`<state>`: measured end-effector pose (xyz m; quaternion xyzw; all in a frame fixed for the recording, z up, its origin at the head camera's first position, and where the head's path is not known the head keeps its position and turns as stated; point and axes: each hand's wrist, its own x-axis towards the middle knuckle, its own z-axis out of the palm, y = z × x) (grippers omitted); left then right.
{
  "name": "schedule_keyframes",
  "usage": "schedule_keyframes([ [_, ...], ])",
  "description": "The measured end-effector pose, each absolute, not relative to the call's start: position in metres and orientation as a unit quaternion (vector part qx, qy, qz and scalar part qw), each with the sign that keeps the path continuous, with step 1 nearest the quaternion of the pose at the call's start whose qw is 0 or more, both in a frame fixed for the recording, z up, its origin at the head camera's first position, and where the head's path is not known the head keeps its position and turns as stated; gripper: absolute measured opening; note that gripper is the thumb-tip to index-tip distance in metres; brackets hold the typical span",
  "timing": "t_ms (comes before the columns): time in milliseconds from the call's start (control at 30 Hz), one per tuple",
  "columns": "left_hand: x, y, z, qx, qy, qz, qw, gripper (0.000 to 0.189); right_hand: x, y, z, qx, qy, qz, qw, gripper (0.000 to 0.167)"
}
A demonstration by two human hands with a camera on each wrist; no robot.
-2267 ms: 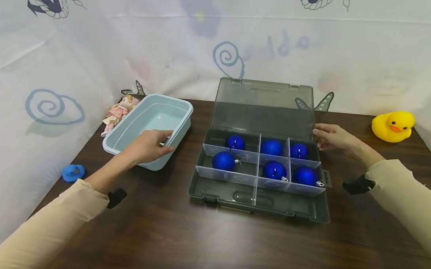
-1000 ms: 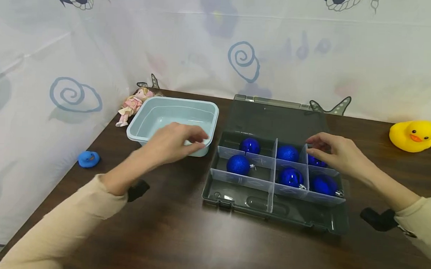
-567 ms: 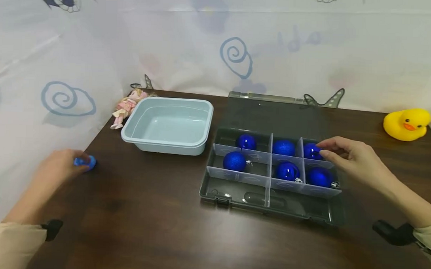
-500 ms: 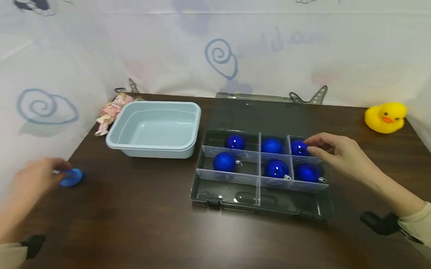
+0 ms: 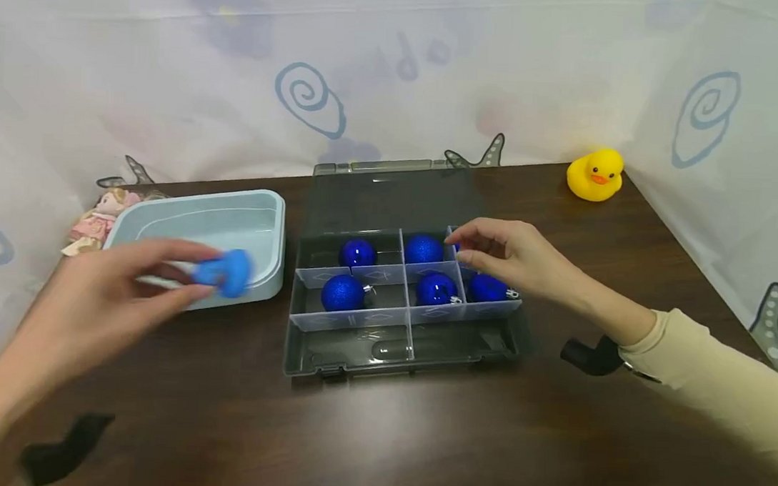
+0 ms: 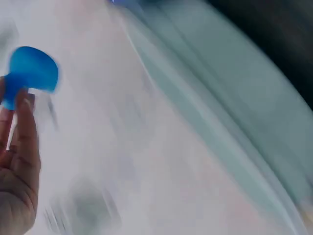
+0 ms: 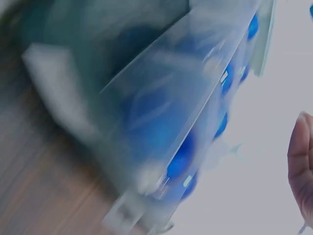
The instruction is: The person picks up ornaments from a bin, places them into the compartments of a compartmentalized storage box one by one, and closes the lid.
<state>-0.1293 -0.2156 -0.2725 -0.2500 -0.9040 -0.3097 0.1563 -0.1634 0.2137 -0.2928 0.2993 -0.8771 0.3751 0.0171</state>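
Observation:
In the head view my left hand [image 5: 114, 283] pinches a small blue rubber duck [image 5: 233, 272] between thumb and fingers, in front of the light-blue basin [image 5: 272, 267]. The left wrist view shows the same duck [image 6: 36, 68] at the fingertips, blurred. My right hand [image 5: 523, 258] hovers at the right side of the grey divided case [image 5: 353, 345], fingers slightly bent, and partly hides a ball in the back right compartment. Nothing shows in its grasp. Several shiny and glittery blue Christmas balls [image 5: 343, 293] lie in the case's compartments.
The case's smoky lid [image 5: 390, 196] lies folded back toward the wall cloth. A yellow rubber duck [image 5: 595, 175] stands at the back right. Left of the basin lies a doll [image 5: 96, 222] in pink. The front compartments of the case hold no balls.
My left hand has left the basin, picked up the blue duck at the table's left and carried it rightward. My right hand has moved from the lid to the back right compartment; the lid is lowered.

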Motion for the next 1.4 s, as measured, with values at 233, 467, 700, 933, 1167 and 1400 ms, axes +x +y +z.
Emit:
schedule_keyframes([
  [233,-0.162,-0.055,-0.283,-0.472,-0.804,-0.361,-0.017,0.03,-0.138,0.201,-0.302,0.308,-0.838,0.446,-0.064,0.051],
  [467,-0.162,-0.02,-0.293,-0.467,-0.795,-0.388,-0.011,0.032,-0.128,0.2,-0.31,0.282,-0.839,0.46,-0.072,0.056],
  [700,-0.165,-0.043,-0.299,-0.429,-0.848,-0.311,-0.009,0.029,-0.129,0.232,-0.321,0.213,-0.876,0.433,-0.014,0.041],
  [933,-0.174,-0.101,-0.307,-0.369,-0.911,-0.178,-0.052,0.032,-0.139,0.338,-0.344,0.016,-0.921,0.377,0.099,0.039],
  [1167,-0.182,-0.129,-0.315,-0.37,-0.919,-0.123,-0.061,0.035,-0.122,0.424,-0.37,-0.144,-0.949,0.249,0.126,0.047],
  [1400,-0.187,-0.13,-0.328,-0.392,-0.911,-0.112,-0.06,0.041,-0.097,0.447,-0.373,-0.202,-0.951,0.221,0.074,0.065],
])
